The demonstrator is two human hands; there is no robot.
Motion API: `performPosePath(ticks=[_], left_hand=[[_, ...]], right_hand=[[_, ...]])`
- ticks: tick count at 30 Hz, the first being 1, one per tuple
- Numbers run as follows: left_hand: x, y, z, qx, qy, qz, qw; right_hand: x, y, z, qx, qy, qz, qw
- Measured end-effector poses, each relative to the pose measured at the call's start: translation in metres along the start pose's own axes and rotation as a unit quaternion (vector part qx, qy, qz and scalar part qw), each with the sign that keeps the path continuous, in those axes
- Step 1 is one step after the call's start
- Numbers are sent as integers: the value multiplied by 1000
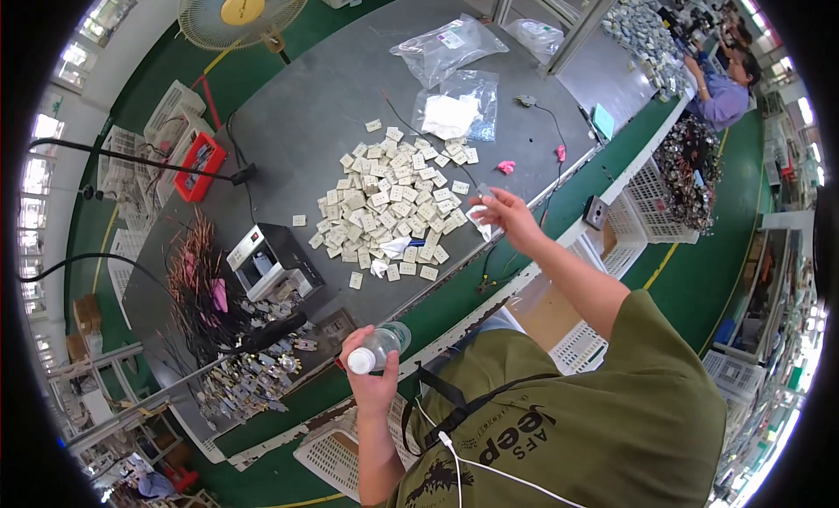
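My left hand (374,388) is closed around a clear bottle (388,340) with a white cap, at the table's near edge. Over to the right, my right hand (509,219) has its fingers bent together beside a crumpled white tissue (480,223); the tissue appears pinched in them. Something small and greyish shows at the fingertips, too small to name. Just left of this hand spreads a pile of small cream-coloured rectangular plates with holes (393,193). A few more white crumpled pieces (395,246) and a blue pen-like item (417,243) lie on the pile.
Plastic bags (447,49) and a bag with white contents (450,114) lie at the back of the grey table (306,114). A black-and-white device (273,265), dark wires (201,289) and metal connectors (249,381) occupy the left. A person (727,93) sits far right.
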State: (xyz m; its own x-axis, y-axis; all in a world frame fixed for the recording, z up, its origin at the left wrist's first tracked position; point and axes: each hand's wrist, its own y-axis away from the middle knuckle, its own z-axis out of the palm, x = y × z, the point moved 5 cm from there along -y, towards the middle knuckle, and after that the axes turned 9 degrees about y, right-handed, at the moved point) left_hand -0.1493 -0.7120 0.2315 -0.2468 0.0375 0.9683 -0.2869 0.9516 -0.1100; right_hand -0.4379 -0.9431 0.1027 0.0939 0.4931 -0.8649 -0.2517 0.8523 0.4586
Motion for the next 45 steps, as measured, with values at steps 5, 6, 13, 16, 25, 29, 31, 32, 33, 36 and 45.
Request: performPosePath(ticks=[5,6,13,16,25,29,31,32,33,36,45], left_hand=[[4,12,-12,19,13,11,1000],[7,15,-13,19,20,14,1000],[21,48,-31,18,0,50,999],[27,64,-40,21,13,57,998],[39,94,-63,25,24,68,997],[41,103,-71,28,20,65,997],[40,104,-73,26,20,65,997],[40,105,-74,18,23,65,997],[41,106,-74,19,35,59,997],[39,113,-81,33,31,66,997],[40,146,-106,99,-1,33,995]], right_hand=[[-37,66,92,-145,-181,43,972],[-43,77,108,-196,-199,40,959],[-70,133,172,-225,-22,-121,967],[-77,154,186,-123,153,-246,949],[-76,195,212,-10,296,-380,876],[-67,199,217,-12,282,-381,881],[-51,191,213,-11,258,-314,914],[-45,188,214,-23,255,-315,914],[-38,184,210,-34,164,-291,942],[-41,190,214,-62,20,-265,962],[-78,259,318,-382,104,-485,780]])
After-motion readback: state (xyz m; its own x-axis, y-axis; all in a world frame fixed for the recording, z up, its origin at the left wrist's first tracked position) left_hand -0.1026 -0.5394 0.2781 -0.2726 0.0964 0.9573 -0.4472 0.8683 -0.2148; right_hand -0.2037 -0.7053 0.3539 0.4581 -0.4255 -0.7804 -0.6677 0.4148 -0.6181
